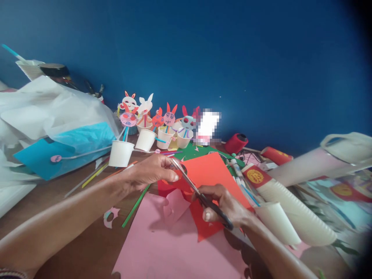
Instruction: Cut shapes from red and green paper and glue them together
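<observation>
We have the scissors (207, 202) in our right hand (226, 203), its fingers wrapped around the black handles, the blades slanting up and leftward over the middle of the worktop. Our left hand (148, 170) is at the blade tips, thumb and fingers drawn close together; we cannot tell whether anything is pinched between them. Beneath and behind the blades lies an orange-red sheet (213, 168), partly over a larger pink sheet (174, 248) that reaches toward us. Left of the pink sheet we see a green straw (135, 207) and a pink scrap (116, 212) with a hole through it, both on the brown table (87, 240). Beyond our left hand stand white cups (121, 154) bearing eared paper faces (128, 119) on sticks. To our left sits a whitish plastic bag (52, 100) with a blue sheet (43, 159) against it; to our right, a long stack of cups (305, 209) lies tilted beside a whitish pitcher (314, 162). A blue wall (232, 58) rises behind.
</observation>
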Available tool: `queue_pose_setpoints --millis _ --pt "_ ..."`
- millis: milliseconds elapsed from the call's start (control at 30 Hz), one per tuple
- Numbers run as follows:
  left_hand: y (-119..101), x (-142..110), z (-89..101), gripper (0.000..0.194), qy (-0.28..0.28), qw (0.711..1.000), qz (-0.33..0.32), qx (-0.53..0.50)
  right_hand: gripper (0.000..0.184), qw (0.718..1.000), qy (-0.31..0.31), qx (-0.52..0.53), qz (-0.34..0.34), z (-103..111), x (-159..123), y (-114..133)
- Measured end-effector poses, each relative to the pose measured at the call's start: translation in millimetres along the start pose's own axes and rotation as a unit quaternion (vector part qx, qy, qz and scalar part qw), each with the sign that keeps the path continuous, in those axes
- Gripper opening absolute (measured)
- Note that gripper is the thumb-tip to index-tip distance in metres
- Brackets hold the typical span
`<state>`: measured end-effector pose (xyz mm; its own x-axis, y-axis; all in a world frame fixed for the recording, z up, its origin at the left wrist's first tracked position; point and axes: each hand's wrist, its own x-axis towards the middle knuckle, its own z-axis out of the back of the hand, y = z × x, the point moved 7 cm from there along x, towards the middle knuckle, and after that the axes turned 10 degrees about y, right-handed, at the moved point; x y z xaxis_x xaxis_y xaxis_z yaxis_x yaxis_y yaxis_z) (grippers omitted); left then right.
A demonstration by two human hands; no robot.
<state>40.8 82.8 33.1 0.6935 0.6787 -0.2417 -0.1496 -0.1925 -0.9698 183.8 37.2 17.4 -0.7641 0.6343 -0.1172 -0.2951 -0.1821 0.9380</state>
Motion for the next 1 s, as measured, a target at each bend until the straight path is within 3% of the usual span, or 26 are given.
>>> queue_pose_setpoints --millis 433,533,600,667,767,900,1000 --pt "5.4 3.8 -0.9 0.014 0.011 0.999 0.017 -0.031 0.04 0.997 0.05 -0.023 -0.049 14.6 -7.5 -2.8" --pt "5.7 4.2 2.9 0.002 -0.017 0.998 -0.011 -0.058 0.043 0.997 0.017 -0.024 -0.07 29.7 -12.2 -4.3" --pt "6.5 4.4 6.2 0.007 -0.041 0.995 -0.025 -0.087 0.043 0.991 -0.04 -0.054 -0.113 44.7 -16.3 -10.5" --pt "7.8 4.9 7.6 0.009 -0.054 0.99 -0.032 -0.126 0.041 0.972 -0.095 -0.135 -0.165 59.1 -20.7 -17.4" --pt "8.3 5.6 7.9 0.011 -0.067 0.98 -0.045 -0.18 0.036 0.924 -0.128 -0.286 -0.22 71.9 -23.6 -25.1" --pt "11.7 7.4 9.1 0.006 -0.097 0.959 -0.074 -0.255 0.03 0.839 -0.121 -0.436 -0.301 78.4 -26.1 -39.3" --pt "20.0 9.1 13.6 0.004 -0.141 0.93 -0.084 -0.329 0.031 0.812 -0.086 -0.473 -0.33 76.0 -26.5 -48.1"
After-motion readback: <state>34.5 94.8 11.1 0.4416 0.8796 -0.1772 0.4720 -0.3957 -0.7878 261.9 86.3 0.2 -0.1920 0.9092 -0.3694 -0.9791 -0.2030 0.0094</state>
